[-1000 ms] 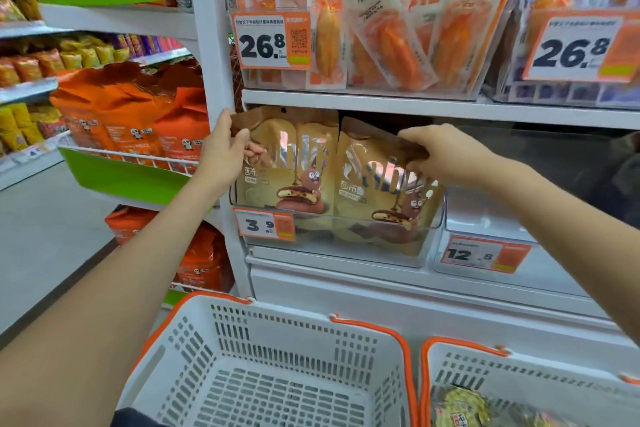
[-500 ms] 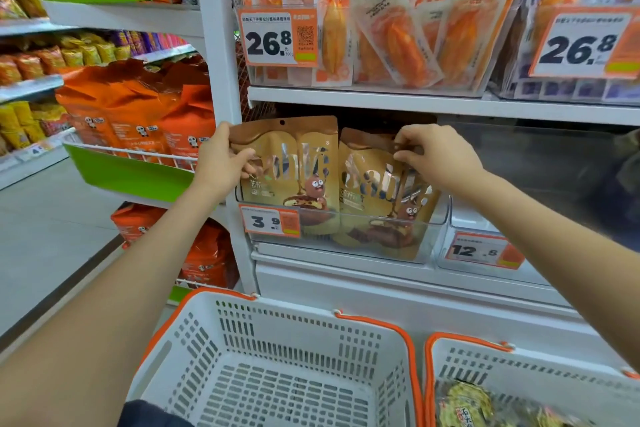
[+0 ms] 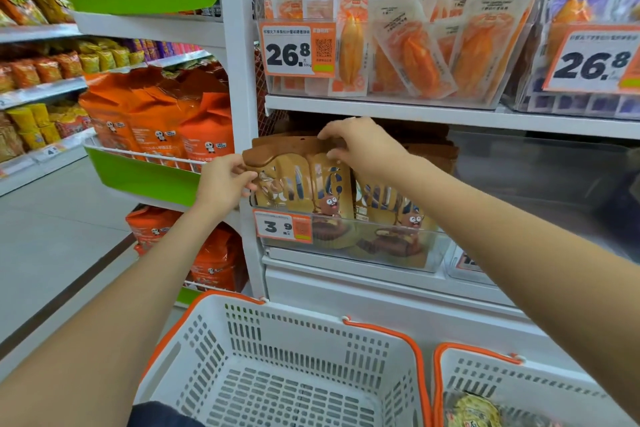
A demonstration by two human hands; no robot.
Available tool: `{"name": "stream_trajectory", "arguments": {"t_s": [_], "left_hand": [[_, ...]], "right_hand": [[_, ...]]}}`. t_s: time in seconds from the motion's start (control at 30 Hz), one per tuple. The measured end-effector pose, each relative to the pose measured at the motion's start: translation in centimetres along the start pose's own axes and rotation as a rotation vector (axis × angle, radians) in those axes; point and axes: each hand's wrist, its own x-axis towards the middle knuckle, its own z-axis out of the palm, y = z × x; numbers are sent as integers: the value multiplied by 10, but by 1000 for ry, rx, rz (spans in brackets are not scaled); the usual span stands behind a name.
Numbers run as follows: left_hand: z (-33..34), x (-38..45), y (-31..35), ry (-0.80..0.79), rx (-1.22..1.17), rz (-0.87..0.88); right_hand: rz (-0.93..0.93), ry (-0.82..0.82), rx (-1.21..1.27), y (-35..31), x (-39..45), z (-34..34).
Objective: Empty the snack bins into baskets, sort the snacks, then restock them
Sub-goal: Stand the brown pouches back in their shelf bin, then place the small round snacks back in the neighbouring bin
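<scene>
Now the left hand (image 3: 225,184) and right hand (image 3: 360,146) both pinch the top of the gold-and-brown foil snack packets (image 3: 304,180), probably to lift them together from the clear plastic bin (image 3: 346,246) into the empty white basket (image 3: 277,374) below.

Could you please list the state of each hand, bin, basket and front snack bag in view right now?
left hand: gripping front gold bag's left edge
right hand: gripping that bag's top
front gold bag: upright, partly in bin
clear bin: holding gold bags
left basket: empty where visible
right basket: holding snacks

Shelf (image 3: 450,114) caps bin (image 3: 346,246) — basket (image 3: 277,374) open.
</scene>
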Motion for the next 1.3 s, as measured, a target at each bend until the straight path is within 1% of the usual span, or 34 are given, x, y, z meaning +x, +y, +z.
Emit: {"name": "stream_trajectory", "arguments": {"t_s": [0.1, 0.17, 0.23, 0.33, 0.4, 0.47, 0.5, 0.53, 0.63, 0.67, 0.73, 0.8, 0.87, 0.93, 0.97, 1.0, 1.07, 1.1, 1.13, 1.17, 1.23, 1.27, 1.3], "left_hand": [[-2, 4, 4, 92, 69, 75], [-2, 4, 8, 109, 124, 108], [2, 2, 12, 65, 158, 105], [6, 0, 9, -32, 204, 46], [3, 0, 6, -13, 236, 25], [0, -1, 10, 33, 249, 26], [-1, -3, 14, 62, 266, 44], [-1, -4, 19, 93, 303, 75], [5, -7, 35, 123, 404, 163], [7, -8, 38, 115, 416, 171], [10, -9, 40, 121, 411, 158], [10, -12, 40, 175, 395, 144], [12, -20, 47, 253, 406, 173], [20, -33, 62, 311, 457, 251], [27, -43, 70, 288, 477, 316], [38, -54, 76, 226, 490, 395], [69, -84, 85, 16, 502, 568], [87, -101, 87, -112, 502, 644], [107, -119, 89, -254, 503, 690], [129, -141, 91, -416, 498, 694], [174, -189, 90, -740, 466, 610], [195, -216, 87, -849, 412, 538], [216, -242, 84, -912, 350, 461]], "right_hand": [[134, 69, 98, 0, 15, 1], [146, 65, 87, 4, 15, -2], [149, 17, 62, 10, 10, -3], [170, -63, 137, 14, 1, -1], [161, -5, 242, 18, -5, -8], [182, 127, 261, 28, -15, -23], [198, 171, 208, 36, -23, -31], [214, 179, 111, 44, -32, -36], [247, 60, -248, 62, -62, -43], [249, 22, -316, 66, -71, -43], [265, 4, -339, 72, -83, -42], [275, 47, -281, 77, -89, -41], [237, 124, -191, 73, -98, -41], [181, 245, -65, 60, -120, -42], [166, 309, -15, 56, -139, -40], [178, 355, 4, 54, -162, -34], [286, 381, 21, 63, -221, -7], [387, 356, 50, 74, -254, 12], [529, 288, 96, 85, -287, 32], [669, 196, 148, 98, -320, 55], [934, -91, 194, 122, -381, 96], [1024, -269, 186, 128, -406, 113], [1061, -411, 194, 136, -428, 130]]}}
